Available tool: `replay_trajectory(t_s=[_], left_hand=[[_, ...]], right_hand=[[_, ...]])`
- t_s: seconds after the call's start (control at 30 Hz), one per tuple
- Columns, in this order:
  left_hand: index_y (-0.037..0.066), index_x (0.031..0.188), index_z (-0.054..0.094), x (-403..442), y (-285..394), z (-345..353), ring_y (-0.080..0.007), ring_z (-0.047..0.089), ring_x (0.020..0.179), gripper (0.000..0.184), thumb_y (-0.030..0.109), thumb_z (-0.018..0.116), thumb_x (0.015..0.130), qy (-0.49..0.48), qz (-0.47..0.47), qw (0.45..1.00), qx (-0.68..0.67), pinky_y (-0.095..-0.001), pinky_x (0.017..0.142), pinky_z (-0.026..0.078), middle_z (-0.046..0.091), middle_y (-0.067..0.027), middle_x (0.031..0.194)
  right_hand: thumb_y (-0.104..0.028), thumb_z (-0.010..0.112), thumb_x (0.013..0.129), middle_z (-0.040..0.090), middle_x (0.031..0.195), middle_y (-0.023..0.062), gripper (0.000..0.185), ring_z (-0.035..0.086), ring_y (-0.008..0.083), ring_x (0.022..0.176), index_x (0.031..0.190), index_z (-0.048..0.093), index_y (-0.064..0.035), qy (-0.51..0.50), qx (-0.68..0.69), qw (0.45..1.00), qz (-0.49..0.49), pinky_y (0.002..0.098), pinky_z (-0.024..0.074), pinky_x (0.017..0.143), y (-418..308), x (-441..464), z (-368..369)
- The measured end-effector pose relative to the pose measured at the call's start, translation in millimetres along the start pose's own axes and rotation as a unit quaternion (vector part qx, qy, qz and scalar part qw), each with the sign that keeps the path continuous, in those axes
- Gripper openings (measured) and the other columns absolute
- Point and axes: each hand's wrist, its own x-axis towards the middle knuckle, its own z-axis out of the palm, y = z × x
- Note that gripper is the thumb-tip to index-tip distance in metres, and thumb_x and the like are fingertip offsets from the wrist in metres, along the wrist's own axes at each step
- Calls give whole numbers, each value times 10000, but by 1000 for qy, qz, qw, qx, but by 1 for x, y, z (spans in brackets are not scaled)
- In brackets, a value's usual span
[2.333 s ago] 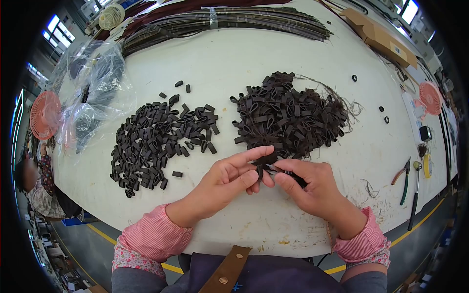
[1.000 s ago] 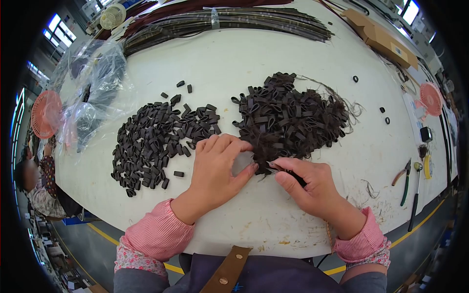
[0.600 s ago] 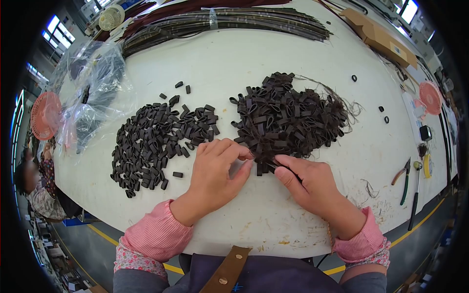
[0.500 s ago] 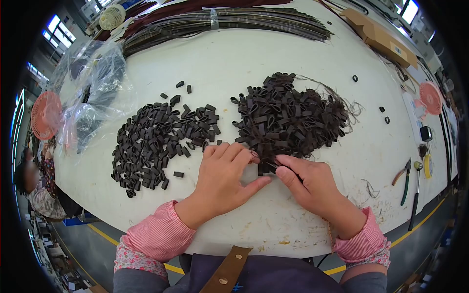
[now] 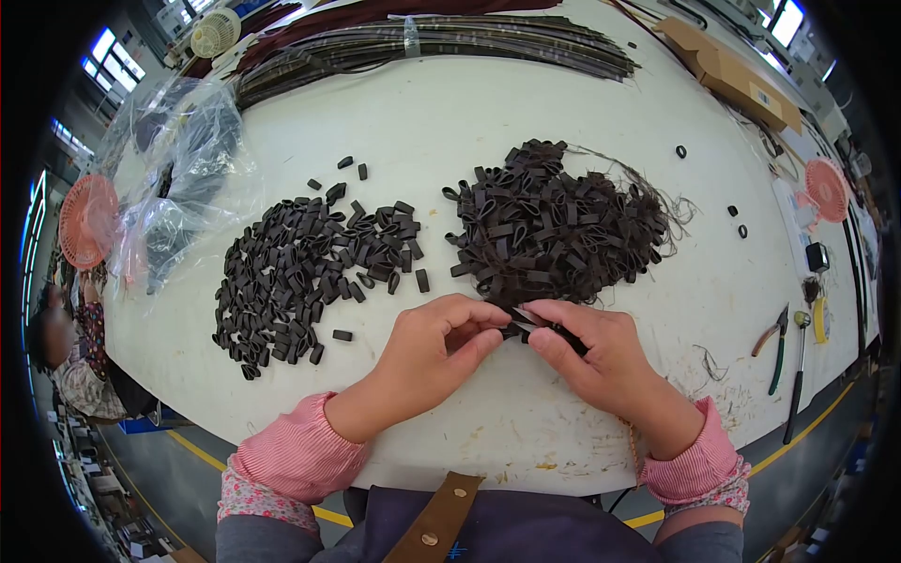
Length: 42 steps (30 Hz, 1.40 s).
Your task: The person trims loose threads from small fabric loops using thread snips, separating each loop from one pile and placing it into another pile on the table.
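My left hand (image 5: 441,338) is closed in a pinch on a small dark strap loop (image 5: 510,330), mostly hidden by the fingers. In my right hand (image 5: 601,352) is a pair of thread snips (image 5: 571,340), its dark handle in the palm and its bright blade tips at the loop. Just beyond both hands lies a heap of dark loops (image 5: 554,225) with loose threads trailing from it. To the left is a second pile of similar loops (image 5: 282,281), with fewer threads showing.
Pliers (image 5: 779,347) and a small hammer (image 5: 798,375) lie at the table's right edge. A clear plastic bag (image 5: 188,178) is at the left, long dark strips (image 5: 450,42) at the back, and a cardboard box (image 5: 727,75) back right. Another person (image 5: 84,375) sits far left.
My left hand has drawn back from the heap toward me and now pinches a loop. The snips' blades have come into view beside it.
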Motion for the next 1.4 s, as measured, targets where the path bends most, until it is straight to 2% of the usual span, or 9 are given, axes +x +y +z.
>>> replay_trajectory(t_s=[0.03, 0.07, 0.13, 0.23, 0.53, 0.67, 0.73, 0.87, 1.4], left_hand=[[-53, 1127, 655, 0, 0, 0, -118, 645, 834, 221, 68, 662, 941, -22, -102, 983, -153, -266, 718, 521, 690, -56, 955], [-53, 1127, 655, 0, 0, -1, -118, 645, 834, 221, 68, 662, 941, -23, -102, 983, -153, -266, 718, 521, 690, -56, 955], [-41, 1181, 652, 0, 3, -3, -52, 612, 842, 271, 129, 662, 970, -98, -150, 920, -349, -231, 753, 516, 691, -23, 953], [-19, 1160, 664, -2, 3, 2, -74, 629, 836, 243, 130, 665, 968, -112, -168, 894, -401, -237, 774, 525, 692, -36, 941], [1, 1232, 641, 0, 5, -1, -84, 641, 834, 330, 107, 713, 929, -137, -184, 904, -360, -244, 786, 531, 690, -21, 925], [-1, 1298, 609, 2, 3, -2, -98, 649, 797, 404, 71, 713, 915, -99, -177, 915, -349, -253, 805, 540, 693, -33, 923], [6, 1337, 586, 2, -4, -1, -89, 637, 794, 453, 66, 718, 908, -67, -124, 921, -363, -247, 792, 535, 690, -23, 918], [10, 1335, 588, 1, 2, -2, -87, 629, 798, 451, 66, 720, 908, -54, -128, 922, -362, -244, 783, 528, 690, -20, 920], [18, 1363, 572, 1, 2, 1, -76, 641, 806, 468, 67, 704, 917, -73, -125, 926, -349, -229, 769, 532, 677, -14, 906]], right_hand=[[-304, 660, 949, 731, 976, 150, 344, 713, 300, 783, 1158, 675, -31, 0, 0, 1000, 0, 352, 558, 672, -4, 0, -1], [-285, 688, 929, 728, 972, 135, 337, 711, 285, 777, 1158, 670, -38, -5, 18, 1000, -2, 342, 557, 669, -10, 1, -4], [-266, 715, 910, 726, 967, 120, 336, 710, 270, 771, 1158, 665, -45, -10, 36, 999, -4, 332, 557, 665, -14, 1, -3], [-237, 749, 879, 718, 932, 103, 338, 708, 250, 759, 1149, 654, -57, -6, 27, 1000, -11, 315, 554, 657, -9, -1, 3], [-216, 725, 895, 716, 880, 97, 331, 708, 225, 725, 1176, 642, -62, 8, 50, 999, -12, 307, 545, 641, -10, 0, -2], [-229, 707, 914, 724, 857, 101, 326, 700, 201, 694, 1186, 650, -58, 20, 53, 996, 70, 290, 536, 636, -15, 2, -15], [-222, 704, 915, 720, 843, 98, 279, 697, 201, 676, 1135, 677, -53, 11, 24, 1000, 13, 296, 537, 624, -14, 1, -15], [-211, 731, 879, 675, 716, 58, 207, 623, 208, 541, 1044, 721, -86, 34, -72, 993, -84, 317, 473, 497, -5, 0, -6], [-189, 762, 833, 527, 583, -14, 204, 516, 172, 446, 1024, 735, -122, 73, -166, 971, -153, 310, 410, 432, -5, 1, 1]])
